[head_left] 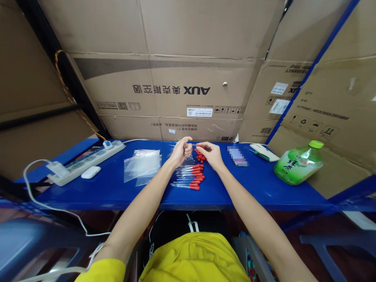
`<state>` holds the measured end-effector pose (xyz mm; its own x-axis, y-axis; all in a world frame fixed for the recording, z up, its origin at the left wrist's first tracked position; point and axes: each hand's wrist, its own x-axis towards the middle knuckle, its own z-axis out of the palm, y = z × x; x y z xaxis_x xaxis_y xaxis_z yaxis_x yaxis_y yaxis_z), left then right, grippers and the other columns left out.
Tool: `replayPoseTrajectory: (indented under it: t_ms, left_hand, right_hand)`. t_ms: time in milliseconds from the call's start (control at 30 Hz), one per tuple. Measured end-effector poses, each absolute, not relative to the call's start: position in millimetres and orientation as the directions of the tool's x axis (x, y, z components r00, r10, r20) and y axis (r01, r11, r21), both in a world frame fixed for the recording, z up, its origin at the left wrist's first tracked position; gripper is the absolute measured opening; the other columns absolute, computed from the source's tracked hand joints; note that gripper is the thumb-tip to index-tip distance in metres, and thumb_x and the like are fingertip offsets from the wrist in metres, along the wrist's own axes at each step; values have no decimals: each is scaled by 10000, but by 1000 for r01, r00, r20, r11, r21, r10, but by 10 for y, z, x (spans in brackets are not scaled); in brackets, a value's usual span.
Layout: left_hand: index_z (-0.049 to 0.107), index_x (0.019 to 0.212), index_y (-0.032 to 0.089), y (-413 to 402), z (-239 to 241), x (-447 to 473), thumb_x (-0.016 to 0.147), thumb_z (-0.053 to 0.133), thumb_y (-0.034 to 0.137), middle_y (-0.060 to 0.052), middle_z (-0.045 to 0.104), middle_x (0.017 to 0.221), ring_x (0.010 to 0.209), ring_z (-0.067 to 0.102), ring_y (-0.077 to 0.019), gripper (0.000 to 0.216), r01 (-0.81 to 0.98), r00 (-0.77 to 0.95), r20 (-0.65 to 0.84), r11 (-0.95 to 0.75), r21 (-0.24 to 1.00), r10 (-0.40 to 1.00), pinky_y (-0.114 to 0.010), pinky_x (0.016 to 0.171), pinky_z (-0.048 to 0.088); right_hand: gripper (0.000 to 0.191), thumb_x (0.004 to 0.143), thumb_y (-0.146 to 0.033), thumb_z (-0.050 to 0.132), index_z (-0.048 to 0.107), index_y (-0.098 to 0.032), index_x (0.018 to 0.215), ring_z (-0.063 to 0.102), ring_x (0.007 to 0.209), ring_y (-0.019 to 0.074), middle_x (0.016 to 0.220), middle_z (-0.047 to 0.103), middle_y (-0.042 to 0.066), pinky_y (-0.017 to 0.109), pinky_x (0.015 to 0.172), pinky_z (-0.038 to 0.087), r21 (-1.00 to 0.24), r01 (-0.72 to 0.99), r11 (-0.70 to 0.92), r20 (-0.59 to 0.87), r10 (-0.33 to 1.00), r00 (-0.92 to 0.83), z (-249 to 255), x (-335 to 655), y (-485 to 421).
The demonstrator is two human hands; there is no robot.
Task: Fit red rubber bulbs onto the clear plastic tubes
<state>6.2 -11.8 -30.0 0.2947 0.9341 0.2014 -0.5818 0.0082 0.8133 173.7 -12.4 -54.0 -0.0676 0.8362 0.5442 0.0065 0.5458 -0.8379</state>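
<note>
My left hand [181, 150] and my right hand [210, 153] meet over the middle of the blue table [117, 188]. Both pinch a thin glass dropper [194, 145], the left on the glass tube, the right at its red bulb end. Below the hands lies a row of several droppers with red bulbs [190, 178]. A small heap of loose red bulbs [201, 156] sits just under my right hand. A stack of clear plastic bags [142, 164] lies to the left of my left hand.
A white power strip [85, 161] with a plug and cable, and a white earbud case [91, 172], lie at the left. At the right are a phone [237, 156], a white device [264, 152] and a tilted green bottle [298, 163]. Cardboard boxes [176, 78] form the back wall.
</note>
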Motion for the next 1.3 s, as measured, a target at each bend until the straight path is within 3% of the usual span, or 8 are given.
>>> replayPoseTrajectory:
  t_ms: [267, 600, 867, 1067, 1167, 1300]
  left_hand:
    - [549, 863, 185, -180, -289, 99, 864, 598, 206, 77, 382, 514, 392, 294, -49, 53, -521, 278, 273, -94, 848, 921, -145, 419, 230]
    - [471, 804, 189, -120, -325, -6, 843, 591, 173, 89, 321, 532, 410, 266, -42, 128, -475, 402, 276, -59, 878, 873, -140, 436, 224]
    - [457, 789, 191, -141, -320, 6, 843, 545, 161, 89, 307, 524, 410, 243, -49, 108, -442, 428, 303, -96, 892, 851, -153, 436, 217]
    - [449, 755, 183, -154, -316, -11, 848, 563, 167, 81, 318, 530, 417, 244, -47, 148, -417, 442, 286, -87, 905, 850, -155, 436, 200]
    - [439, 756, 184, -163, -308, -4, 869, 564, 188, 83, 305, 531, 422, 243, -47, 169, -439, 450, 295, -79, 895, 843, -156, 443, 212]
    - [450, 820, 195, -171, -256, -4, 874, 556, 181, 87, 306, 540, 424, 242, -51, 120, -472, 442, 318, -84, 878, 839, -155, 441, 209]
  right_hand:
    - [251, 760, -426, 778, 793, -210, 887, 734, 834, 247, 891, 792, 52, 396, 837, 583, -817, 50, 574, 574, 819, -13, -536, 1758, -133]
    - [237, 745, -396, 809, 795, -201, 878, 733, 841, 230, 902, 789, 56, 362, 823, 577, -799, 34, 600, 599, 800, -30, -526, 1757, -154]
    - [112, 844, -294, 758, 799, -228, 926, 694, 802, 203, 878, 764, 58, 339, 750, 546, -569, 265, 779, 774, 616, -148, -463, 1842, -227]
    - [113, 905, -262, 692, 789, -248, 960, 661, 835, 219, 919, 779, 58, 381, 788, 538, -390, 349, 852, 812, 497, -308, -416, 1877, -239]
    - [119, 894, -296, 703, 789, -241, 957, 674, 842, 218, 924, 775, 60, 371, 800, 540, -449, 339, 827, 801, 540, -257, -438, 1862, -229]
    - [225, 831, -398, 757, 774, -221, 969, 715, 838, 217, 938, 770, 60, 342, 793, 565, -683, 214, 698, 698, 710, -87, -479, 1802, -213]
